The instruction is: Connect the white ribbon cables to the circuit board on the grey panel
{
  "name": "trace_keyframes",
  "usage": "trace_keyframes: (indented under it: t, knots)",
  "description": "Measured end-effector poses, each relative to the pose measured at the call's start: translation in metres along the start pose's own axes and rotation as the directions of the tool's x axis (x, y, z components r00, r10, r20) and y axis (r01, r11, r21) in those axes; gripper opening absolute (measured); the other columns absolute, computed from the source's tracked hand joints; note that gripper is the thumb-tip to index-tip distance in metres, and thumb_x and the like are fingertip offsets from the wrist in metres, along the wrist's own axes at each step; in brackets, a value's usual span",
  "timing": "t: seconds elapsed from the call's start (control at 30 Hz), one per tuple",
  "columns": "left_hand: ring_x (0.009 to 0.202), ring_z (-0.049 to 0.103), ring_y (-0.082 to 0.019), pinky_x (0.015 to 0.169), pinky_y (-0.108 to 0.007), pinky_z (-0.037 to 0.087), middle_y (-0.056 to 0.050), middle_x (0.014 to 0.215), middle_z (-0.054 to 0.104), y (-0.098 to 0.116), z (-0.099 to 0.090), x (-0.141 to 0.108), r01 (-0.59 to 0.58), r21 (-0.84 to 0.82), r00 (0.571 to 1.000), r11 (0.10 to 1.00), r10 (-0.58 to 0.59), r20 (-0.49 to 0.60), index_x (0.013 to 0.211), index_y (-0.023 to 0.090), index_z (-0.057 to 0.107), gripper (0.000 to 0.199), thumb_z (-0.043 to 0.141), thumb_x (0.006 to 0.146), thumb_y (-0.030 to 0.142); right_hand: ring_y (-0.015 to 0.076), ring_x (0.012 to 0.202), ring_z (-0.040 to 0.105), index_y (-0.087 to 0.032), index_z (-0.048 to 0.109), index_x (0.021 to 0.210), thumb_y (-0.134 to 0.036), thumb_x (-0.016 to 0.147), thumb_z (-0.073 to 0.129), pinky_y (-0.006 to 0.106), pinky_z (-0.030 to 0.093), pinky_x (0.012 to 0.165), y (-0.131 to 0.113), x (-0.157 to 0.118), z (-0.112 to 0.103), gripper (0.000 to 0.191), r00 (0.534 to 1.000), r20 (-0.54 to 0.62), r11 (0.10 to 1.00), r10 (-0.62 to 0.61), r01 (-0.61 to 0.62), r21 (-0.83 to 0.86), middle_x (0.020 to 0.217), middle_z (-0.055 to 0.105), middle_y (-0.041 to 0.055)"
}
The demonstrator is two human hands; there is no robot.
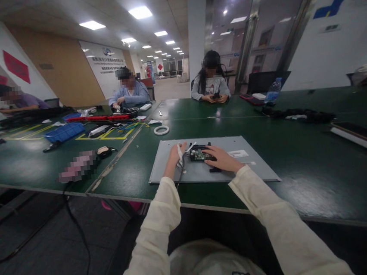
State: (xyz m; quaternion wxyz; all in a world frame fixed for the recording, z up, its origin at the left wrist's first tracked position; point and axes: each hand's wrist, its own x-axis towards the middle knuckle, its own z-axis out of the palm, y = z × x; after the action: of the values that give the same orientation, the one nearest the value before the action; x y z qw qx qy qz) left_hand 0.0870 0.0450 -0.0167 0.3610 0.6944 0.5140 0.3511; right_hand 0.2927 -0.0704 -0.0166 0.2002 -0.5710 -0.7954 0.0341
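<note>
A grey flat panel [160,165] lies on the table in front of me. On it sits a green circuit board [200,154] in a black frame, with pale labels [238,153] to its right. My left hand [174,155] is at the board's left side, fingers closed on a thin white strip [180,151]. A dark cable [179,174] runs down beside this hand and over the panel's near edge. My right hand [223,158] rests over the right part of the board, fingers stretched out and covering some of it.
Beyond the panel are a white ring-shaped roll [161,130] and a small wrench [160,113]. To the left stand a blue tray [64,132] and several wires. A bottle [273,90], black cloth-like bundle [304,113] and dark-topped white object [361,135] lie right. Several people sit around.
</note>
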Motion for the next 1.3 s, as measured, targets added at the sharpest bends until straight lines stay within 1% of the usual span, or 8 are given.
trace_keyframes:
  t: [0.1,0.2,0.27,0.47,0.7,0.97,1.2,1.3]
  knots:
    - [0.056,0.051,-0.018,0.064,-0.029,0.038,-0.002,0.043,0.044,0.000,0.000,0.000,-0.007,0.104,1.000,0.995,0.008,-0.014,0.043,0.019,0.048,0.043,0.054,0.079,0.042,0.0279,0.124,0.037,-0.022,0.049,0.129,-0.050,0.083,0.047,0.045,0.028,0.105,-0.001,0.000,-0.001,0.054,1.000,0.000,1.000,0.006,-0.006,0.015,0.136,0.043,0.0094]
    - [0.054,0.049,-0.017,0.060,-0.027,0.036,0.000,0.038,0.037,0.002,-0.002,-0.002,-0.029,0.103,1.000,0.994,0.029,0.001,0.039,0.020,0.046,0.041,0.064,0.071,0.037,0.0275,0.124,0.037,-0.022,0.050,0.128,-0.050,0.082,0.048,0.045,0.029,0.104,0.000,0.000,0.000,0.054,1.000,-0.006,1.000,-0.002,0.002,0.026,0.134,0.044,0.0100]
    - [0.054,0.049,-0.017,0.058,-0.025,0.035,0.001,0.037,0.036,0.005,-0.004,-0.004,-0.034,0.101,0.999,0.994,0.031,0.027,0.039,0.019,0.046,0.038,0.068,0.066,0.032,0.0271,0.124,0.037,-0.022,0.050,0.128,-0.050,0.082,0.048,0.045,0.029,0.104,0.001,0.000,0.001,0.054,1.000,-0.006,1.000,-0.004,0.004,0.029,0.134,0.044,0.0101]
    - [0.054,0.051,-0.016,0.055,-0.025,0.037,-0.002,0.047,0.053,0.011,-0.007,-0.011,-0.038,0.151,0.998,0.988,0.030,0.057,0.050,0.016,0.059,0.019,0.065,0.065,0.026,0.0271,0.124,0.037,-0.022,0.049,0.129,-0.052,0.082,0.047,0.045,0.030,0.103,0.001,0.000,0.000,0.056,1.000,0.017,0.999,0.003,-0.004,0.036,0.135,0.042,0.0097]
    - [0.061,0.056,-0.017,0.058,-0.024,0.041,-0.004,0.057,0.062,0.009,-0.003,-0.010,-0.050,0.124,0.998,0.991,0.044,0.052,0.058,0.017,0.066,0.010,0.063,0.065,0.023,0.0275,0.124,0.037,-0.021,0.050,0.128,-0.049,0.081,0.050,0.044,0.029,0.104,-0.002,-0.001,-0.002,0.055,1.000,0.013,0.999,0.022,-0.023,0.029,0.136,0.042,0.0105]
    - [0.064,0.057,-0.016,0.059,-0.024,0.041,-0.004,0.062,0.063,0.005,0.003,-0.004,-0.050,0.147,0.999,0.988,0.051,0.001,0.061,0.016,0.067,0.009,0.063,0.062,0.024,0.0269,0.124,0.037,-0.019,0.051,0.127,-0.047,0.081,0.051,0.043,0.028,0.105,0.001,0.000,0.001,0.054,1.000,-0.002,1.000,-0.004,0.004,0.013,0.134,0.043,0.0118]
    - [0.059,0.053,-0.014,0.054,-0.022,0.038,-0.002,0.054,0.057,0.003,0.004,-0.004,-0.003,0.172,1.000,0.985,0.002,0.005,0.060,0.016,0.064,0.013,0.062,0.065,0.028,0.0272,0.124,0.038,-0.019,0.051,0.127,-0.048,0.081,0.050,0.043,0.029,0.105,0.000,0.000,0.000,0.055,1.000,0.001,1.000,0.008,-0.008,0.011,0.134,0.043,0.0110]
    - [0.059,0.051,-0.013,0.055,-0.022,0.037,-0.001,0.054,0.055,0.005,0.004,-0.004,-0.009,0.133,1.000,0.991,0.009,0.003,0.057,0.016,0.060,0.012,0.062,0.064,0.025,0.0272,0.124,0.037,-0.020,0.050,0.128,-0.049,0.081,0.050,0.044,0.029,0.104,0.001,0.000,0.000,0.055,1.000,0.009,1.000,0.004,-0.005,0.024,0.135,0.043,0.0107]
